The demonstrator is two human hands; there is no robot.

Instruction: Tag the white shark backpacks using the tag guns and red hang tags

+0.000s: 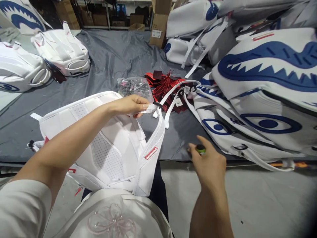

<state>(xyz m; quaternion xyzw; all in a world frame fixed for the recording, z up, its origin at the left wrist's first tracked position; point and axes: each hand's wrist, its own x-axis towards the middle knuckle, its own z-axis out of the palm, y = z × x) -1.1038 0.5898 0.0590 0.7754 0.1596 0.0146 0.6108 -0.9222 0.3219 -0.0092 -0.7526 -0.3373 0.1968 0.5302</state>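
Observation:
A white backpack (106, 148) lies with its padded back up, partly on the table edge and partly against my lap. My left hand (133, 105) pinches one of its white straps (150, 109) beside a black buckle (158, 105). From that buckle the loose webbing (170, 112) runs off to the right. My right hand (209, 160) is apart from the backpack, at the table's front edge, with its fingers curled round a small green object with a black end (200, 149). Most of that object is hidden in the palm.
Blue-and-white backpacks (269, 122) with shark-mouth patterns are piled at the right. More white backpacks (66, 53) stand at the back left. Red tags (164, 84) and a clear plastic bag (135, 87) lie mid-table on the grey cover. A cardboard box (159, 24) stands behind.

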